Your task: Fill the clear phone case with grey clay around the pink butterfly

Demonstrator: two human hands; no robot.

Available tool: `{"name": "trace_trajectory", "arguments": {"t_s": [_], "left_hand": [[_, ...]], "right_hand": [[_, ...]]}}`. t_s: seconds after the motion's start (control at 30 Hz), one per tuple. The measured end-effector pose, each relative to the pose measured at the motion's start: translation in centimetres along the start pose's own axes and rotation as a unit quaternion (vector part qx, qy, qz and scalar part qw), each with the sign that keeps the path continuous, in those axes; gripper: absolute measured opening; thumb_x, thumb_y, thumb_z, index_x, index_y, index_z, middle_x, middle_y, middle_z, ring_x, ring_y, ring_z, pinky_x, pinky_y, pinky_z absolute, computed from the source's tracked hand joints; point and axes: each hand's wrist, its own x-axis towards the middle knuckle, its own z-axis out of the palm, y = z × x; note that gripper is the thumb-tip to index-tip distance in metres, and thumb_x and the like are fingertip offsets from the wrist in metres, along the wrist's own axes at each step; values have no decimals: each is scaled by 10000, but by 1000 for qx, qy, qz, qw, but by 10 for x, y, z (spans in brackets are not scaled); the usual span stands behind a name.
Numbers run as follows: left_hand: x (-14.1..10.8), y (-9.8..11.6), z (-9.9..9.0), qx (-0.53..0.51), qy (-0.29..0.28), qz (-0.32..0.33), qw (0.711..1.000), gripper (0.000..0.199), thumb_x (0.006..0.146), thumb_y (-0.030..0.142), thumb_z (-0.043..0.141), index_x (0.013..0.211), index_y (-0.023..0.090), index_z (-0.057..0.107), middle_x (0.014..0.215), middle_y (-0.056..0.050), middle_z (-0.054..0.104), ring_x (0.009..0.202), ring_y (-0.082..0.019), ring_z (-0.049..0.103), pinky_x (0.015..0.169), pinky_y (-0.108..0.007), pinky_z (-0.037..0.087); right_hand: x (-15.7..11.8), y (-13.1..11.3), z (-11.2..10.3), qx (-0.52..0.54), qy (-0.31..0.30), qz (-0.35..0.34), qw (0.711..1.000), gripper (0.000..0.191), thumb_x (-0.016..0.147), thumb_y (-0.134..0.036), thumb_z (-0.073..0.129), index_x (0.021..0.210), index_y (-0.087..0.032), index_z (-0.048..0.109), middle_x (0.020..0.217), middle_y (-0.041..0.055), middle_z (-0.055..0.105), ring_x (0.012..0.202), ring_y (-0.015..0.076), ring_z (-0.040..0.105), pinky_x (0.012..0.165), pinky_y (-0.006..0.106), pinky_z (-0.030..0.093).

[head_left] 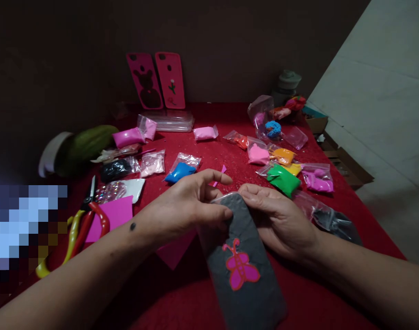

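A phone case [245, 224] covered in dark grey clay is tilted in front of me, with a pink butterfly outlined in red [242, 270] on its face. My left hand [198, 201] grips its upper left edge, the thumb lying on the grey surface and the other fingers partly hidden behind. At the top right corner my right hand [278, 215] is closed, thumb and forefinger pinching the edge. Just beyond my left hand lies a bag of blue clay [182, 170]. A bag of green clay [283, 179] is behind my right hand.
Pink sheets [113, 217] and scissors [89, 206] with red and yellow handles lie left on the red cloth [216, 146]. Several clay bags spread across it. Two decorated pink cases [171, 82] lean against the wall; clear cases [168, 121] lie before them. Cardboard boxes [346, 160] stand right.
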Motion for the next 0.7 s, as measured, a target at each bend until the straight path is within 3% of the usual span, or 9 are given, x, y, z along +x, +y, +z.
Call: {"name": "trace_trajectory", "arguments": {"t_s": [0.3, 0.47, 0.6, 0.7], "left_hand": [[-1, 2, -11, -17, -7, 16, 1000, 417, 734, 91, 706, 1093, 168, 508, 677, 15, 647, 560, -126, 616, 574, -261, 510], [-2, 3, -12, -24, -5, 24, 999, 442, 722, 103, 709, 1093, 174, 480, 656, 14, 647, 554, -136, 608, 579, -279, 496], [0, 2, -12, -28, -6, 39, 999, 479, 714, 151, 754, 1106, 168, 479, 662, 13, 653, 561, -123, 604, 581, -257, 480], [-1, 2, -14, -37, -7, 47, 998, 425, 753, 204, 732, 1104, 159, 495, 687, -5, 665, 580, -138, 625, 596, -273, 487]], "right_hand": [[1, -1, 0, -4, 14, -5, 1000, 206, 696, -264, 786, 657, -137, 629, 632, 6, 596, 594, 113, 547, 613, 236, 477], [-3, -3, 3, -2, 7, -16, 1000, 272, 683, -366, 808, 713, -130, 676, 674, 12, 621, 638, 103, 571, 648, 218, 483], [-7, -5, 9, -70, -24, 35, 997, 262, 653, -253, 817, 861, -123, 724, 742, 43, 680, 644, 124, 619, 616, 228, 493], [-6, -5, 10, -88, -14, 19, 996, 226, 650, -222, 801, 835, -110, 733, 770, 50, 693, 638, 105, 613, 606, 204, 482]]}}
